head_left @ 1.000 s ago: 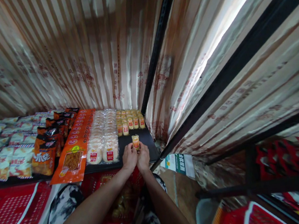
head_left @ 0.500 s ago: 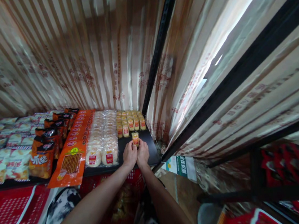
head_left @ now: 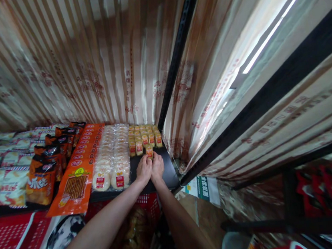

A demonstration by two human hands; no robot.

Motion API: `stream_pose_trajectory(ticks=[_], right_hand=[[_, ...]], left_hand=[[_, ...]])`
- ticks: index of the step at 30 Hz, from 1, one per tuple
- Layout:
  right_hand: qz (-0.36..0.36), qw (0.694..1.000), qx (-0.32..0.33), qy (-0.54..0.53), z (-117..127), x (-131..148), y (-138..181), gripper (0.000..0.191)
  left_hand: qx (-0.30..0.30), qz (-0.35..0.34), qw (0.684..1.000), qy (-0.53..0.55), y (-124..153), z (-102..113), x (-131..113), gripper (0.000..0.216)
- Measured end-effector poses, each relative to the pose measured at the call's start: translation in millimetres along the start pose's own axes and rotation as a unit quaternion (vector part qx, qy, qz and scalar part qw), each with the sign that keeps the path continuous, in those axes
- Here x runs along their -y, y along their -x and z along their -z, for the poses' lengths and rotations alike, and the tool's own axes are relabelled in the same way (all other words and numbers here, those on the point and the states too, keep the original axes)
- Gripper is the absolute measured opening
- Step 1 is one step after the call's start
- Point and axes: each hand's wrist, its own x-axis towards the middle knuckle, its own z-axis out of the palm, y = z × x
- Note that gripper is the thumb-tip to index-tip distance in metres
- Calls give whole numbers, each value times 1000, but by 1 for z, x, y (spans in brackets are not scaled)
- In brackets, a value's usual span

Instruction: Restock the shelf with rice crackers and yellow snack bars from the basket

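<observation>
Between my two hands stands a small yellow snack packet [head_left: 149,151] with a red label, upright on the black shelf [head_left: 168,168]. My left hand [head_left: 144,170] closes on its left side and my right hand [head_left: 157,166] on its right side, the hands touching each other. Just behind are rows of the same yellow packets [head_left: 138,145], stood close together. To the left of my hands, white round snacks in clear wrap [head_left: 120,175] with red labels lie in two long rows. My fingertips are partly hidden behind the packet.
Further left are an orange snack sheet [head_left: 68,193], brown-orange bags [head_left: 40,181] and white bags [head_left: 13,184]. Red baskets [head_left: 13,240] sit below the shelf. A black post [head_left: 174,71] rises at the shelf's back right corner, before pleated curtains [head_left: 91,61]. Red packets [head_left: 322,190] are at far right.
My hands have moved the held packet slightly back, closer to the rows of yellow packets. The view has shifted a little to the right.
</observation>
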Motion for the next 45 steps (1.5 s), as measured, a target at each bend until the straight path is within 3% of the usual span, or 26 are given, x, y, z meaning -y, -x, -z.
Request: stream_pose_trajectory(ticks=[15, 22, 32, 45], right_hand=[[3, 1000, -2, 15, -13, 3, -25, 43], [12, 1000, -13, 23, -17, 8, -32, 40], [4, 1000, 16, -8, -15, 14, -33, 49], [74, 995, -19, -67, -18, 6, -30, 46]], left_hand=[[-24, -8, 995, -98, -7, 8, -10, 37], [-48, -57, 991, -115, -6, 7, 1, 36], [-33, -56, 991, -119, -9, 6, 7, 40], [-37, -80, 989, -120, -17, -1, 22, 40]])
